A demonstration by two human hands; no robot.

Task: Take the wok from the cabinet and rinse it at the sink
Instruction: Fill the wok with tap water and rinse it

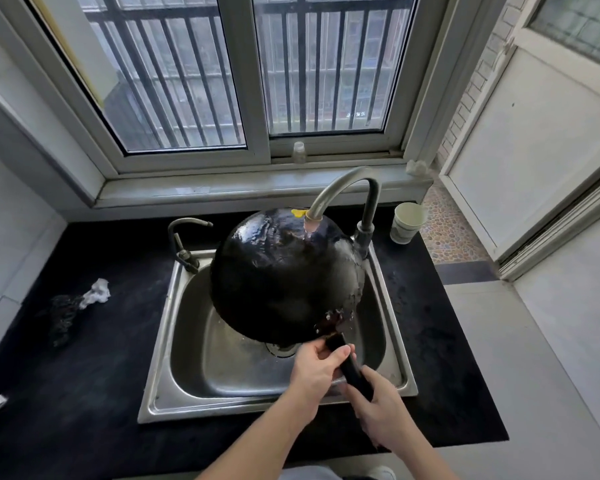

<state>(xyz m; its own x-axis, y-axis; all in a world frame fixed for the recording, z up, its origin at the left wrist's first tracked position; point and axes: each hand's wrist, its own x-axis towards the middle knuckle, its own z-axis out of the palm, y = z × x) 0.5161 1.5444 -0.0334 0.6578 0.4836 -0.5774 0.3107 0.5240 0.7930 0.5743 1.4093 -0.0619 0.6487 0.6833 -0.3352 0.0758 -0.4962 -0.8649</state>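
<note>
A black wok (284,275) hangs upside down and tilted over the steel sink (194,341), its rounded bottom facing up. Water runs from the curved faucet (343,188) onto the top of the wok and streams down its wet surface. Both hands hold the wok's dark handle (352,370) above the sink's front part. My left hand (317,372) grips the handle near the wok. My right hand (385,410) grips the handle's end.
A small second tap (184,244) stands at the sink's back left. A paper cup (406,223) sits on the black counter (84,393) right of the faucet. Crumpled paper (96,292) lies on the left. A small bottle (298,152) stands on the windowsill.
</note>
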